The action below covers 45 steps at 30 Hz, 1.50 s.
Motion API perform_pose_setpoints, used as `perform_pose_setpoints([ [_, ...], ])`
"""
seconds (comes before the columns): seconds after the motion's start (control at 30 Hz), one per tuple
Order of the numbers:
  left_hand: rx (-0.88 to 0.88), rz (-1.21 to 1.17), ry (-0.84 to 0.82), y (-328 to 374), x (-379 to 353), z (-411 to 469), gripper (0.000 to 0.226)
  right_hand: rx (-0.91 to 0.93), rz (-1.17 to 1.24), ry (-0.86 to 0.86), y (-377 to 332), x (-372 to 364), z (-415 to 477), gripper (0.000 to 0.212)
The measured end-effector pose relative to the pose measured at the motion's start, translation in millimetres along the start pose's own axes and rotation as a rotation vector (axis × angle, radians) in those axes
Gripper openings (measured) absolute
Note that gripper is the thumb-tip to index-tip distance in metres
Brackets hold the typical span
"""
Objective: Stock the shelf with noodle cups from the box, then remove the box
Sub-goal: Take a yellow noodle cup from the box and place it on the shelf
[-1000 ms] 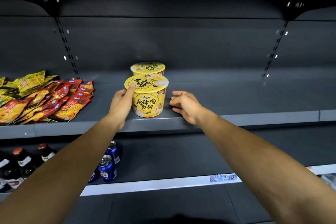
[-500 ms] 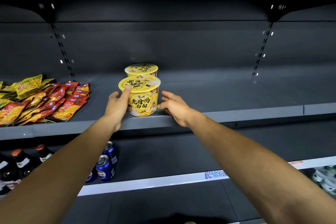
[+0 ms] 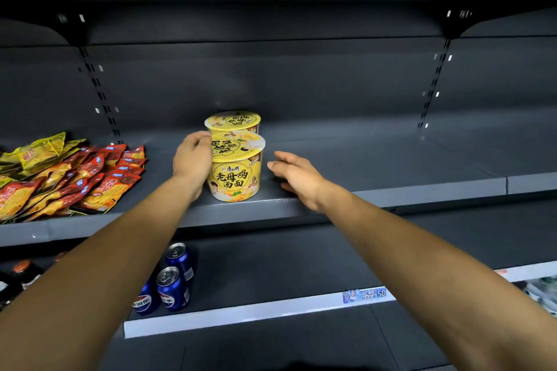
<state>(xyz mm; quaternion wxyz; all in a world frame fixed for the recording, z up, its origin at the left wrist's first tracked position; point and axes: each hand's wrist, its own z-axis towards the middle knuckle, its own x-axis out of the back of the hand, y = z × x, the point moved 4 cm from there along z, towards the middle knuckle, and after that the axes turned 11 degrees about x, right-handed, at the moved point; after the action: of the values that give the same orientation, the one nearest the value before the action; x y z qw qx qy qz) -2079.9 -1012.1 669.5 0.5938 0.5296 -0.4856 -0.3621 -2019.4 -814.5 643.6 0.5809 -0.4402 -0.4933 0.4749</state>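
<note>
Dark grey shelving (image 3: 391,159) with slotted uprights (image 3: 99,90), snack packets (image 3: 69,175) at left, blue cans (image 3: 173,288) below.

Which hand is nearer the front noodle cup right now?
Left. The left hand lies against the left side of the front cup, fingers curled at its lid rim. The right hand is open to the cup's right, a gap between them.
</note>
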Motion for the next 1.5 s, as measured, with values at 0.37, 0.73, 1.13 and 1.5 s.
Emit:
perform_pose_setpoints([
  [0.37,-0.002,0.066,-0.065,-7,3,5,0.031,-0.025,0.073,-0.096,1,-19,10,0.053],
  [0.73,0.075,0.015,0.211,-25,17,-14,0.046,-0.044,0.150,0.029,5,1,-5,0.033],
  [1.13,-0.031,0.203,0.244,-48,-6,-84,0.016,-0.192,0.184,-0.146,37,12,-59,0.012],
  [1.5,-0.066,0.400,-0.216,-131,-89,-130,0.018,-0.473,0.111,-0.249,154,38,-114,0.014],
])
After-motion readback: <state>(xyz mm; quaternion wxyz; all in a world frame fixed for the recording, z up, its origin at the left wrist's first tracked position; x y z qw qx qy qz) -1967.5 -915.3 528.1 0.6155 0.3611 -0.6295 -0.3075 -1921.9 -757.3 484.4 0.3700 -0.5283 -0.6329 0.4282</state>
